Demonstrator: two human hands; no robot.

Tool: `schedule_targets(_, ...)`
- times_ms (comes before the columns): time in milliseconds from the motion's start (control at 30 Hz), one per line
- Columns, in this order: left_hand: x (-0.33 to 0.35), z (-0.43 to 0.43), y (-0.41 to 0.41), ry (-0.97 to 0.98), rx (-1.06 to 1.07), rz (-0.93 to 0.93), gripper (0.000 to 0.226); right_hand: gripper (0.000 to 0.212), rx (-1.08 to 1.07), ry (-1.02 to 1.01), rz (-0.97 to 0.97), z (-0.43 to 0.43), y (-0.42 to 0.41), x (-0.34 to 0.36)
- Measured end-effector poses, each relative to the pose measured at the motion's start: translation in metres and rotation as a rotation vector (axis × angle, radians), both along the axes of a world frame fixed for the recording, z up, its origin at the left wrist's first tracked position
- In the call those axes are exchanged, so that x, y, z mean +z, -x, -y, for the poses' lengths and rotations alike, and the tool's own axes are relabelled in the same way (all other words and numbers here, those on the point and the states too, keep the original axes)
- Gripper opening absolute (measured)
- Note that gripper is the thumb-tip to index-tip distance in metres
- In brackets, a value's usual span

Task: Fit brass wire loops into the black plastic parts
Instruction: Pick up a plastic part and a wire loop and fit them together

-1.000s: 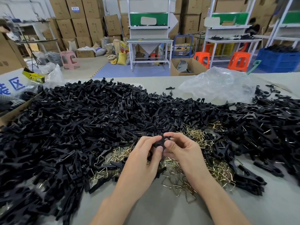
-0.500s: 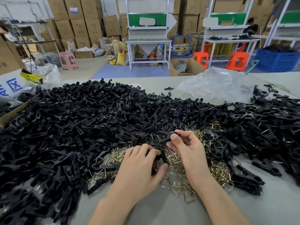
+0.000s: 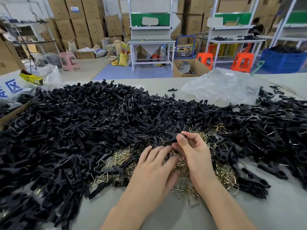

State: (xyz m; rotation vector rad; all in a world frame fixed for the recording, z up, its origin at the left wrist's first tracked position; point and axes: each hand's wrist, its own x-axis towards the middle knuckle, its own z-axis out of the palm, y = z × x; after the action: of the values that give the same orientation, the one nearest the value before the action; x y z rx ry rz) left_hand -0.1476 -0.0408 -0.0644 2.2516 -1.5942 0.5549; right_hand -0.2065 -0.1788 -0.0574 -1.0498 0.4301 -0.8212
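my right hand (image 3: 194, 156) pinches a black plastic part (image 3: 172, 139); left hand (image 3: 152, 170) spread over brass wire loops (image 3: 222, 173); sign (image 3: 12, 86) reads "区".

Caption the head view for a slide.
Right hand pinches a black plastic part; left hand spread over brass wire loops.

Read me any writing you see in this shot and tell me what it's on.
"区": blue, on the white sheet at far left; the character beside it is cut off.
Yellow-and-black pack: lettering too blurred to read.
Blue label on a cardboard box: too small to read.
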Motion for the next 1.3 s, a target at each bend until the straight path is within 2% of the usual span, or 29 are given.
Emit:
schedule_targets(100,-0.005,0.003,0.001,-0.041,0.058,0.005,0.042,0.037,-0.029,-0.041,0.024,0.001,0.001,0.001)
schedule_targets(233,-0.007,0.004,-0.006,0.001,0.093,0.035,0.016,0.037,-0.024,-0.069,0.037,0.002,0.001,0.001)
schedule_targets(367,-0.009,0.004,-0.008,0.032,0.093,0.045,0.008,0.036,-0.019,-0.067,0.037,0.002,0.000,0.000)
schedule_targets(467,-0.004,0.001,-0.011,0.161,0.108,-0.024,0.019,0.036,-0.013,-0.076,0.043,0.003,0.000,0.000)
schedule_targets(567,0.008,-0.001,-0.010,0.390,0.153,-0.353,0.010,0.040,0.014,-0.071,0.049,0.003,0.002,-0.001)
schedule_targets(767,0.022,-0.004,-0.014,0.776,0.179,-1.153,0.006,0.019,0.136,-0.003,0.067,-0.002,0.003,0.003)
schedule_targets(833,0.026,-0.004,-0.015,0.852,0.149,-1.310,0.007,0.017,0.169,0.042,0.053,-0.005,0.004,0.004)
schedule_targets(900,0.028,-0.004,-0.017,0.904,0.152,-1.391,0.009,0.017,0.181,0.069,0.041,-0.006,0.004,0.005)
schedule_targets(933,0.029,-0.005,-0.018,0.900,0.166,-1.376,0.008,0.018,0.177,0.062,0.041,-0.007,0.004,0.005)
schedule_targets(967,0.028,-0.006,-0.019,0.854,0.201,-1.284,0.007,0.017,0.170,0.048,0.043,-0.006,0.004,0.005)
schedule_targets(1067,0.019,-0.015,-0.024,0.475,0.274,-0.645,0.008,0.021,0.139,0.016,0.043,-0.005,0.003,0.004)
schedule_targets(1100,0.017,-0.016,-0.024,0.390,0.261,-0.489,0.007,0.025,0.131,0.013,0.036,-0.005,0.003,0.003)
schedule_targets(1133,0.016,-0.016,-0.024,0.357,0.240,-0.428,0.006,0.028,0.124,0.011,0.029,-0.005,0.003,0.003)
schedule_targets(1200,0.014,-0.015,-0.023,0.409,0.211,-0.493,0.006,0.030,0.112,0.010,0.019,-0.005,0.003,0.003)
schedule_targets(1300,0.015,-0.012,-0.022,0.537,0.226,-0.759,0.008,0.023,0.112,0.000,0.008,-0.005,0.003,0.003)
